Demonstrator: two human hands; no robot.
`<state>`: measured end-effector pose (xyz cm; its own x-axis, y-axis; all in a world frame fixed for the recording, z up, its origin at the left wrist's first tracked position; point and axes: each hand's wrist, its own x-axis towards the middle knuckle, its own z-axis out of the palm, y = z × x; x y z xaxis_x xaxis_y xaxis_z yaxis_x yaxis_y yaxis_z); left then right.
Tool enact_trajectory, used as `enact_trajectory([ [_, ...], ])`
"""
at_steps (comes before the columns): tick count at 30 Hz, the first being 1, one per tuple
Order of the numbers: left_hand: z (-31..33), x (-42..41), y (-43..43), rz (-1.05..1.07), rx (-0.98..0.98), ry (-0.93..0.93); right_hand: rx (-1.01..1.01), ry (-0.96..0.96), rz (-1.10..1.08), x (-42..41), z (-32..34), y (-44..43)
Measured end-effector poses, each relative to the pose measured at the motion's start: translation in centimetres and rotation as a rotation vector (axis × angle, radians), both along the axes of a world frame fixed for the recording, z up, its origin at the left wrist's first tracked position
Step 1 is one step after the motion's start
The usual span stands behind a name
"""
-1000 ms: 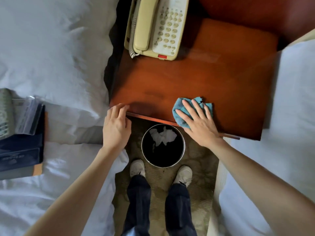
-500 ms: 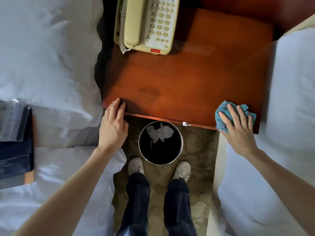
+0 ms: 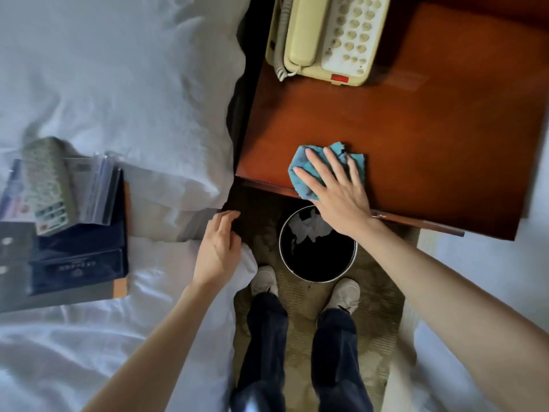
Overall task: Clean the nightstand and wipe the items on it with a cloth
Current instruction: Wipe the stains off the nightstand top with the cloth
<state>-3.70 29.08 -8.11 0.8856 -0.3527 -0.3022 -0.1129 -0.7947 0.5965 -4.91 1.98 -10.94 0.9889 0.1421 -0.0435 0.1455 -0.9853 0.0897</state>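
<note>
As the right grip [image 3: 338,197], fingers flat on the cloth [image 3: 301,162], swept back left along the desk [image 3: 430,129] front, the left grip [image 3: 218,248] came off it, loose and empty; phone [image 3: 326,34] probably next.

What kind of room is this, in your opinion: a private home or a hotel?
Most likely a hotel bedroom. A cream corded telephone sits on a polished wooden nightstand, plain white bed linen lies on both sides of it, and a small round waste bin stands on the carpet below.
</note>
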Motion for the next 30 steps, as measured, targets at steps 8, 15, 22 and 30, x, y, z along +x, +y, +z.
enact_trajectory([
  [8, -0.3, -1.5, 2.2, 0.079, -0.017, 0.117, 0.045, -0.012, -0.004, 6.6, -0.2, 9.4],
  [15, 0.4, -1.6, 1.5, 0.134, -0.086, 0.166, 0.078, 0.014, -0.038, 6.8, 0.2, 10.3],
  [22, 0.1, -3.0, -0.6, 0.185, -0.095, 0.220, 0.171, 0.037, 0.174, 6.2, 0.9, 7.7],
  [30, 1.1, -3.6, -6.0, 0.225, -0.147, 0.133, 0.101, 0.024, 0.337, 0.5, 0.8, -2.5],
])
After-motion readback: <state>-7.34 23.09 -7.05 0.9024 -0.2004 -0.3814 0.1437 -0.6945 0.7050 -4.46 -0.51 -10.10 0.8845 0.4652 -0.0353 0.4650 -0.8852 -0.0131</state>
